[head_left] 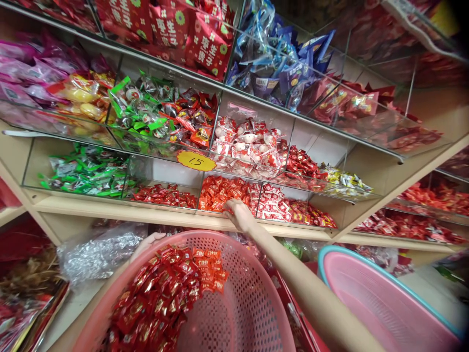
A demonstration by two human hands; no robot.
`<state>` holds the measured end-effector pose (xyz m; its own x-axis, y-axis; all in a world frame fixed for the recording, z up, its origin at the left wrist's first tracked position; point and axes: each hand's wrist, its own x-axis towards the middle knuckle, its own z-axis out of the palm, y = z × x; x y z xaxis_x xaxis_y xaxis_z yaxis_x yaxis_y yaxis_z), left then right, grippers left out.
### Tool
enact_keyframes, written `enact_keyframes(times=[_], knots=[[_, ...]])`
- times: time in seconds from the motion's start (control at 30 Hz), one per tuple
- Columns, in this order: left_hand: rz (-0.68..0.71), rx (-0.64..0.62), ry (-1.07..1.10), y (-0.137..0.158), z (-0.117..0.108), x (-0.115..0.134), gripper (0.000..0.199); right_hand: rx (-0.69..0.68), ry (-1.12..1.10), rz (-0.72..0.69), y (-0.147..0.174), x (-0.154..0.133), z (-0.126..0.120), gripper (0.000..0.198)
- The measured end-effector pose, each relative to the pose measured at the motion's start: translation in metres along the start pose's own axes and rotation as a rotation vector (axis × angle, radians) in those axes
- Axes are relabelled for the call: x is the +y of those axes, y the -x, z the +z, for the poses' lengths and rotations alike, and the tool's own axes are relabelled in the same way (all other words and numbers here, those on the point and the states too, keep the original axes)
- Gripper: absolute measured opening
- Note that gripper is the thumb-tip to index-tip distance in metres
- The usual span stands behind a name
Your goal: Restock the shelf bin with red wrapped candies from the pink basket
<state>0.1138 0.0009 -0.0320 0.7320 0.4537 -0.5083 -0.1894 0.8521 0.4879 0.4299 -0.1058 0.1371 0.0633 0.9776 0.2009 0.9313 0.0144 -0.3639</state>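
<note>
My right hand [240, 214] reaches over the front of a lower shelf bin, its bent fingers closed on orange-red wrapped candies [218, 188]; the fingertips are partly hidden. Against the far outer side of a pink perforated plastic basket [252, 274], my left hand [148, 243] holds the basket, with the forearm along its left side. Inside the basket, dark red shiny wrapped candies [157, 288] are heaped on the left. A smaller cluster of orange-red candies [210, 269] lies beside them at the far side.
Clear-fronted shelf bins hold green packets [88, 166], red candies [164, 195] and white-and-red candies [273, 200]. A yellow tag [196, 160] reads 15. To the right stands a pink tub with a blue rim [388, 288]. Clear plastic bags [100, 249] lie below the shelf at left.
</note>
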Motion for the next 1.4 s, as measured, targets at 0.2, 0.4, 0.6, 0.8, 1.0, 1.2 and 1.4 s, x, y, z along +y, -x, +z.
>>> enact_keyframes(times=[0.2,0.4,0.6,0.8,1.0,1.2,1.4], knots=[[0.021,-0.006,0.004,0.014,0.012,-0.001,0.049,-0.100,-0.177,0.052,-0.051,0.011,-0.008,0.017],[0.045,-0.013,0.008,0.018,0.015,-0.002,0.044,-0.129,-0.027,0.155,-0.061,0.026,0.004,0.030],[0.058,-0.018,-0.062,0.018,0.016,-0.002,0.047,-0.180,0.050,0.154,-0.060,0.029,0.008,0.035],[0.096,0.014,-0.065,0.020,0.019,0.000,0.043,-0.188,0.142,0.157,-0.057,0.024,0.001,0.027],[0.099,0.045,-0.039,0.023,0.019,0.001,0.043,-0.161,0.191,0.168,-0.036,0.024,-0.028,0.022],[0.058,0.084,0.044,0.023,0.026,0.000,0.037,0.006,0.180,0.114,0.027,0.020,-0.053,0.012],[0.009,0.166,0.049,0.017,0.028,0.003,0.045,-0.292,-0.008,0.110,0.124,-0.003,0.024,0.023]])
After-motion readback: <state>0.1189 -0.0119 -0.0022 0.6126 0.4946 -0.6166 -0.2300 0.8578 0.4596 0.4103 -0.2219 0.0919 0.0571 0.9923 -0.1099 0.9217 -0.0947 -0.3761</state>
